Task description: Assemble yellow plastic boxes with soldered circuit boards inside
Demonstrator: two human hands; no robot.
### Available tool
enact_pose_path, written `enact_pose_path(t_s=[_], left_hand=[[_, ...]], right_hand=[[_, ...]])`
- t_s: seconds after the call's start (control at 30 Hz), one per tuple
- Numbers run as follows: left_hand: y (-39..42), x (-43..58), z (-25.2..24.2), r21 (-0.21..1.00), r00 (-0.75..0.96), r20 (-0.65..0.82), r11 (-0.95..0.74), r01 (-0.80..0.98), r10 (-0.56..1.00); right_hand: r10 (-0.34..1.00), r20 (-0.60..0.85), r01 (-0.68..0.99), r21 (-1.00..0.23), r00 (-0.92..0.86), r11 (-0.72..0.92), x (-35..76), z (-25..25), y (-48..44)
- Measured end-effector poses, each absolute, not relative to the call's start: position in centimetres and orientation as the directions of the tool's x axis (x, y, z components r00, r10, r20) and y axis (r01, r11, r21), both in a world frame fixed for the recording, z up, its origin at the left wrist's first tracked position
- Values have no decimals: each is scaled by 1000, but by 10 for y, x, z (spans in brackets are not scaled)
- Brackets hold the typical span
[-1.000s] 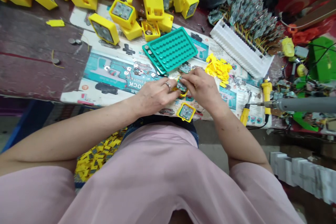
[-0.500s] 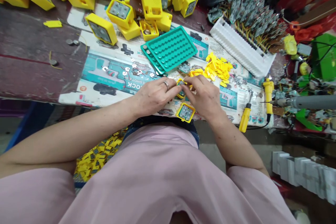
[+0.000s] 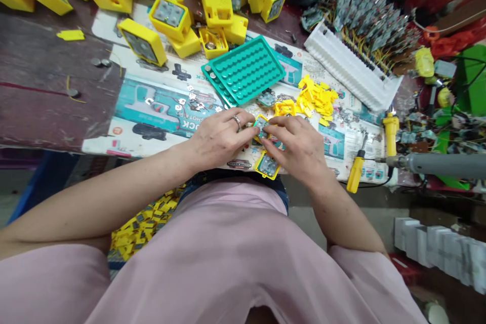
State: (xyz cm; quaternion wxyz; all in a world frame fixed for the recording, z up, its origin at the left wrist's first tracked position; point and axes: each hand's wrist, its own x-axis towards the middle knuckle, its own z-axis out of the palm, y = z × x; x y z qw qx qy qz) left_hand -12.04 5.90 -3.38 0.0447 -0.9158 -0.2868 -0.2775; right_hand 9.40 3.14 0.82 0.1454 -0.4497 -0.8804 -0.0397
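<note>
A small yellow plastic case with a green circuit board in it (image 3: 261, 124) lies between my hands near the table's front edge. My left hand (image 3: 222, 136), with a ring on one finger, is closed on its left side. My right hand (image 3: 298, 146) has its fingertips pressed on the case from the right; its thumb reaches toward a second part. That part, a yellow case piece with a grey inside (image 3: 267, 164), lies just below, partly under my right thumb. An open yellow case (image 3: 284, 108) lies right behind my right fingers.
A green tray with round pockets (image 3: 246, 71) lies behind my hands. Small yellow pieces (image 3: 317, 98) are heaped to the right, with a white foam rack (image 3: 353, 68) beyond. A yellow screwdriver (image 3: 356, 172) and a soldering iron (image 3: 390, 131) lie rightward. Yellow boxes (image 3: 216, 5) stand at the back.
My right hand has shifted slightly right and toward me, uncovering more of the case. Its thumb now overlaps the lower case piece. My left hand is almost still.
</note>
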Motion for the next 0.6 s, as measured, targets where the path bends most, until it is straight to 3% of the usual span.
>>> enact_pose_path(t_s=[0.37, 0.6], left_hand=[[45, -119, -18, 168, 694, 431, -807, 567, 577], [48, -115, -18, 74, 716, 482, -838, 541, 505]], right_hand=[[796, 337, 830, -69, -503, 554, 95, 4, 18], [787, 276, 824, 37, -552, 565, 95, 15, 13]])
